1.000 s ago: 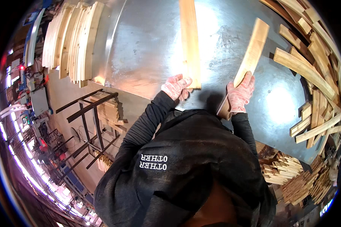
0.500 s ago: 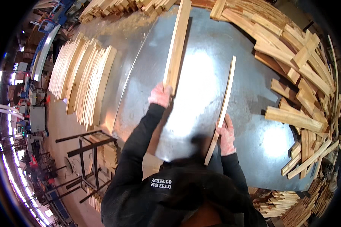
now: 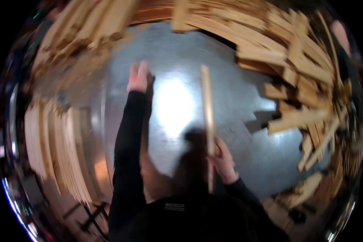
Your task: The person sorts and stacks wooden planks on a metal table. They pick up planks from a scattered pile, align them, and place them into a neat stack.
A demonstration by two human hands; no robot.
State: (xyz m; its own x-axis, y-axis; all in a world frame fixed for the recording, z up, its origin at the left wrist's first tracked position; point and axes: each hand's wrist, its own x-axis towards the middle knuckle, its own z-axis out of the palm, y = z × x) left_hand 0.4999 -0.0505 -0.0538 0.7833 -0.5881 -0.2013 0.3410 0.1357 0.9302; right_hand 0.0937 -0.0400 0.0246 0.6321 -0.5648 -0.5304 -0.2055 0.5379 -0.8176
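My right hand (image 3: 222, 161), in a pale pinkish glove, is closed around the lower part of a narrow wooden strip (image 3: 208, 105). The strip points away from me above the metal tabletop (image 3: 238, 105). Farther out on the left, my left hand (image 3: 138, 77) reaches over the same surface with fingers stretched forward and nothing in them. It is somewhat blurred. Beyond that hand lie long wooden boards (image 3: 105, 24) at the far left.
A row of boards (image 3: 56, 149) stands stacked at the left. Loose wooden offcuts (image 3: 298, 121) pile up along the right and far right, some jutting over the tabletop. A dark metal frame (image 3: 93, 220) is at the lower left.
My left hand has let go of the long board it held and reaches farther out. My right hand keeps its hold on the strip. The whole view has shifted and turned.
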